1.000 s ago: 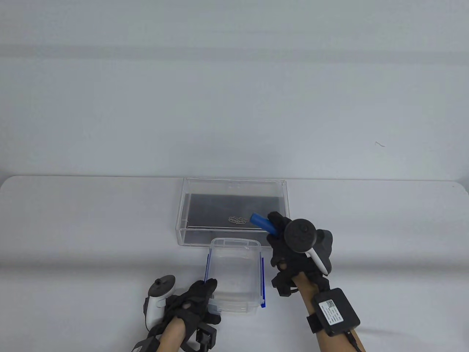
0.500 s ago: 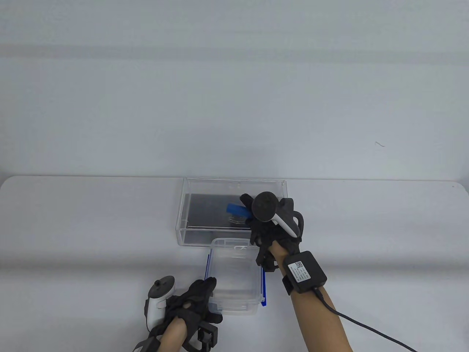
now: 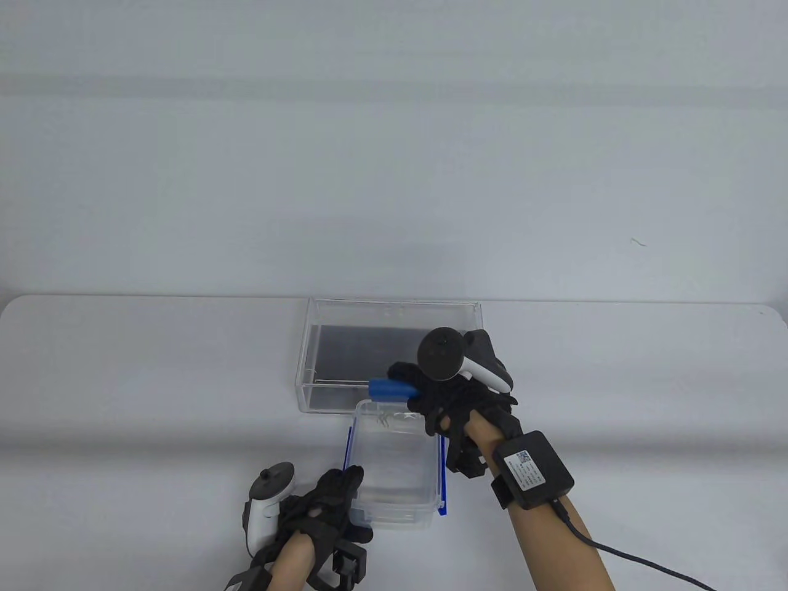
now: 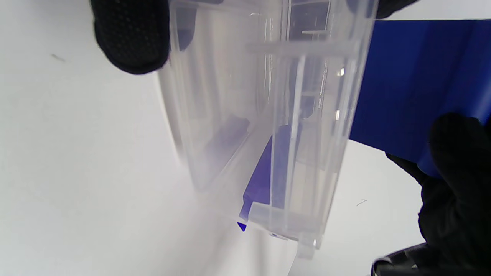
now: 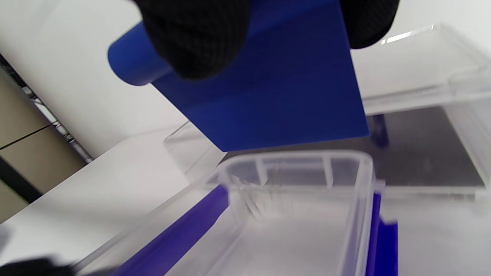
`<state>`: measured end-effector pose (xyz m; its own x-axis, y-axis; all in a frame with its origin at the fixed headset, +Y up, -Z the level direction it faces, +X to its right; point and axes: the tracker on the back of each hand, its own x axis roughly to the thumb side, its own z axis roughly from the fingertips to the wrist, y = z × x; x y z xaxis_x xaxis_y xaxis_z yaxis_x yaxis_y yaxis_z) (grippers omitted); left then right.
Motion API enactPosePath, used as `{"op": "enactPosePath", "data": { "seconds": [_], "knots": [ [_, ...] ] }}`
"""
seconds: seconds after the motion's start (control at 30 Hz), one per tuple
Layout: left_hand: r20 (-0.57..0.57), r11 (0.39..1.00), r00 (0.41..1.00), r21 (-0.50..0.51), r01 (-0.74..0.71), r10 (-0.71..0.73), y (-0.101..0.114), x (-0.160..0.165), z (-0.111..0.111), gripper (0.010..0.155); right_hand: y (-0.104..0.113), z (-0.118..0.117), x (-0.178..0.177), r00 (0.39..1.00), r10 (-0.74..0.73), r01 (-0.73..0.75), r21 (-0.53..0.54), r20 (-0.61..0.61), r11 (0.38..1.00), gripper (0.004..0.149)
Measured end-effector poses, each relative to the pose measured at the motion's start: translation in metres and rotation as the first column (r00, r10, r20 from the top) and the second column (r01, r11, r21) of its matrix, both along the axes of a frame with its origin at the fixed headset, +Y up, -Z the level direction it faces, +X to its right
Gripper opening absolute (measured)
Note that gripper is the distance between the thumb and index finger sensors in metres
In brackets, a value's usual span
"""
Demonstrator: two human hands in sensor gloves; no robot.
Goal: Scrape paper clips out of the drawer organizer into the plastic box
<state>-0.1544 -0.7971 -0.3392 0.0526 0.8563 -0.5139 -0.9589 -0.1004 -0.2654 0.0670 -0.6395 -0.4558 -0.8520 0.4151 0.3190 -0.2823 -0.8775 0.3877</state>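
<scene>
Table view: the right hand (image 3: 452,394) grasps a blue scraper (image 3: 389,389) above the drawer organizer's (image 3: 394,308) near wall; paper clips (image 3: 385,420) lie (blurred) at the plastic box's (image 3: 394,492) far end. The left hand (image 3: 320,505) grips the box's near left corner.

Left wrist view: gloved fingertips (image 4: 132,38) press the box wall (image 4: 268,115).

Right wrist view: fingers (image 5: 195,34) clamp the scraper (image 5: 268,92) above the box (image 5: 299,214).

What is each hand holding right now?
Left hand: grips the near end of the plastic box.
Right hand: holds the blue scraper over the box's far edge.
</scene>
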Motion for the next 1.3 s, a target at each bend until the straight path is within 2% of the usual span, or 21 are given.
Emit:
{"op": "enactPosePath", "data": {
  "seconds": [0.23, 0.4, 0.57, 0.7, 0.87, 0.97, 1.17, 1.3],
  "knots": [
    [0.009, 1.000, 1.000, 0.008, 0.024, -0.024, 0.002, -0.002, -0.002, 0.089, -0.002, 0.031, 0.007, 0.998, -0.044, 0.040, 0.080, 0.045, 0.996, 0.064],
    [0.018, 0.998, 0.998, 0.039, 0.057, -0.058, 0.005, -0.002, -0.002, 0.089, -0.001, 0.054, 0.021, 0.992, -0.082, 0.062, 0.196, 0.097, 0.979, 0.063],
    [0.022, 0.994, 0.996, 0.073, 0.087, -0.089, 0.007, 0.001, -0.003, 0.088, -0.003, 0.083, 0.045, 0.958, -0.182, 0.113, 0.289, 0.223, 0.951, 0.064],
    [0.027, 0.992, 0.996, 0.100, 0.082, -0.086, 0.010, 0.003, -0.002, 0.087, -0.015, 0.109, 0.074, 0.900, -0.274, 0.149, 0.351, 0.339, 0.924, 0.064],
    [0.023, 0.988, 0.997, 0.135, 0.072, -0.076, 0.012, 0.006, -0.002, 0.087, -0.050, 0.133, 0.109, 0.819, -0.343, 0.175, 0.368, 0.460, 0.913, 0.063],
    [0.037, 0.983, 0.995, 0.164, 0.085, -0.092, 0.012, 0.007, -0.001, 0.087, -0.067, 0.141, 0.122, 0.776, -0.428, 0.214, 0.445, 0.463, 0.870, 0.062],
    [0.057, 0.971, 0.990, 0.211, 0.115, -0.130, 0.014, -0.001, 0.001, 0.086, -0.069, 0.147, 0.128, 0.786, -0.421, 0.193, 0.467, 0.454, 0.863, 0.062],
    [-0.007, 0.958, 0.992, 0.259, 0.123, -0.126, 0.026, -0.015, -0.001, 0.084, -0.075, 0.144, 0.131, 0.810, -0.370, 0.154, 0.443, 0.455, 0.883, 0.061]
  ]
}}
